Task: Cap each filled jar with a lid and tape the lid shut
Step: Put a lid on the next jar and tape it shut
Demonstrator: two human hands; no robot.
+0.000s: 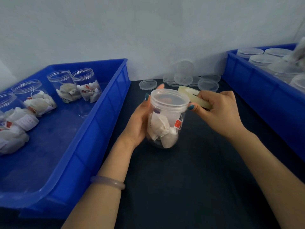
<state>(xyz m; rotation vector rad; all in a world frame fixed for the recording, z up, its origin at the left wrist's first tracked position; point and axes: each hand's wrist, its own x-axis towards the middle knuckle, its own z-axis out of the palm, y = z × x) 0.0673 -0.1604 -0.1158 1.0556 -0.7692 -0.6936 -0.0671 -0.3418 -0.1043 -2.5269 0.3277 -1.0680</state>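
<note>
Two bins (92, 129) (257, 90) flank jar (165, 128), left grip (138, 123) round it, right grip (219, 111) pinching tape (189, 94), lids (183, 80) perhaps stacked behind

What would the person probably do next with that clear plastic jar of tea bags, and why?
Probably turn the clear plastic jar with the left hand while the right hand draws the pale roll of tape round the clear lid. The lid already sits on, and the right thumb presses at its rim, so taping seems just begun.
</note>
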